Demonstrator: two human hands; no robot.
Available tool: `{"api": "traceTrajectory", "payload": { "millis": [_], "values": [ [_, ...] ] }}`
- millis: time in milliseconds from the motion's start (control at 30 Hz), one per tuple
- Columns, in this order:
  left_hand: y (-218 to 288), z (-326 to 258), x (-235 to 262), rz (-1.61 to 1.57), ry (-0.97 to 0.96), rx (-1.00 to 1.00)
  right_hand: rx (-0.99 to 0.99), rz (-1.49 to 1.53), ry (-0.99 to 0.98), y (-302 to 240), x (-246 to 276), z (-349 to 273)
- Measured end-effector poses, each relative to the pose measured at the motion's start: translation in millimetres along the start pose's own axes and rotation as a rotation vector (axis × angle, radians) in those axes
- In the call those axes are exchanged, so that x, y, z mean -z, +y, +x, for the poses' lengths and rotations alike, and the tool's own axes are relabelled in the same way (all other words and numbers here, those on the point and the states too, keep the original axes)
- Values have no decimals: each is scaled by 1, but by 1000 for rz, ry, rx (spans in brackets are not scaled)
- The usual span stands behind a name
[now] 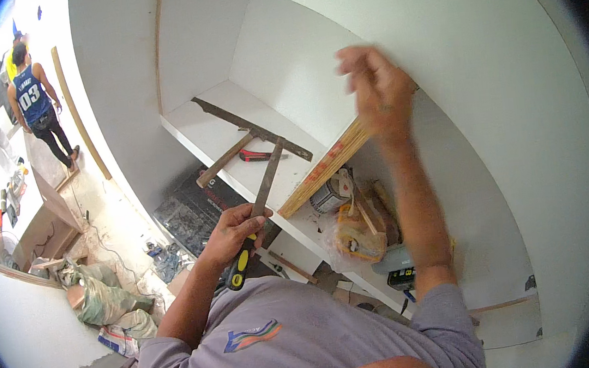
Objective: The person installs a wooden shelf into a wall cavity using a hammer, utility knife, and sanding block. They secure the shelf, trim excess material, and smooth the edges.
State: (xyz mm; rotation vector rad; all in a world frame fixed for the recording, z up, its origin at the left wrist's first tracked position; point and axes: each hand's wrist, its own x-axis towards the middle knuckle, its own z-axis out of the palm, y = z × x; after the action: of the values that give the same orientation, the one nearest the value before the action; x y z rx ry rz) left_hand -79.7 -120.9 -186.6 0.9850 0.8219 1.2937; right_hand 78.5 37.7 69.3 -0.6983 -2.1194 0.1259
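My left hand (232,236) is closed around a flat metal file (267,176) near its black and yellow handle. The file's blade points up and away over the white shelf (205,104). Beyond its tip, a long dark flat strip (231,119) lies slantwise on the shelf. A wooden-handled tool, perhaps a hammer (225,160), rests against that strip with its handle past the shelf's front edge. Next to it lies a red and black utility knife (256,156). My right hand (374,87) is raised above the bare plywood edge (328,166), slightly blurred, fingers loosely bent and apart, with nothing visible in it.
Right of the plywood edge, a lower compartment holds a can (331,193), a plastic bag (356,238) and a battery pack (401,278). A black box (194,204) stands below the shelf. Full sacks (106,294) sit at left; several people (35,102) are farther off.
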Motion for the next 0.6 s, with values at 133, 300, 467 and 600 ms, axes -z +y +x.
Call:
{"api": "traceTrajectory", "payload": {
  "millis": [133, 300, 467, 600],
  "values": [
    [9, 0, 0, 30, -10, 56, -394, 918, 279, 6, -55, 7],
    [-5, -6, 11, 40, 24, 37, -526, 956, 527, -5, -66, 44],
    [-20, -26, 22, -74, 97, 108, -510, 823, 596, -4, -76, 40],
    [-43, -27, 39, -106, 100, 114, -390, 723, 657, 12, -83, 36]
  ]
}}
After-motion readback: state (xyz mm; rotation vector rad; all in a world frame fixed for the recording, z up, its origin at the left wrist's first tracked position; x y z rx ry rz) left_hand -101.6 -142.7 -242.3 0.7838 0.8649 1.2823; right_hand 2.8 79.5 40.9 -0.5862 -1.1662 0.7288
